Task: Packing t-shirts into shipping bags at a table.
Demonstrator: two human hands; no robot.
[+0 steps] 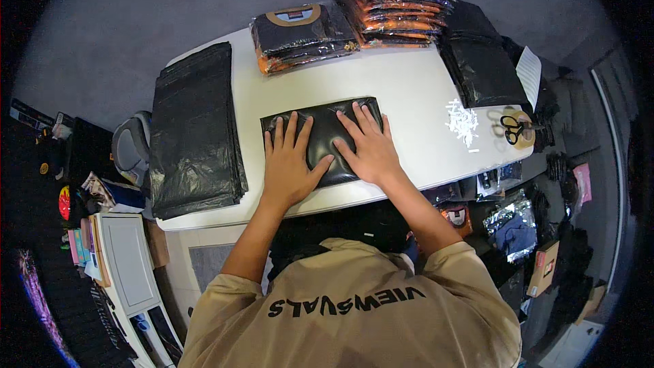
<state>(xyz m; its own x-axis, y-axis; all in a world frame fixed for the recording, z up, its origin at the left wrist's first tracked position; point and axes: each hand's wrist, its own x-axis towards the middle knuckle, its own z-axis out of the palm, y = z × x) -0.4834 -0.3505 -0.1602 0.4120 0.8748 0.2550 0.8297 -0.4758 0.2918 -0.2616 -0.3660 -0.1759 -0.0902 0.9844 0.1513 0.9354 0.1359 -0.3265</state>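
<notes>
A glossy black plastic package (pixel 325 129) lies flat near the front edge of the white table (pixel 409 88). My left hand (pixel 291 163) presses on its left part with fingers spread. On its right part rests my right hand (pixel 371 150), fingers also spread and stretched out. Both palms face down, and neither hand grips anything. What the package contains is hidden. To the left lies a tall stack of flat black plastic bags (pixel 194 129). Beyond the package sits a short pile of folded dark shirts in clear bags (pixel 293 37).
A higher pile of bagged orange and dark garments (pixel 398 10) stands at the far edge. At the right are more black bags (pixel 484 68), scattered white paper strips (pixel 463 124) and black-handled scissors (pixel 512 129). A white cabinet (pixel 126 259) is at lower left; bagged goods fill shelves at right.
</notes>
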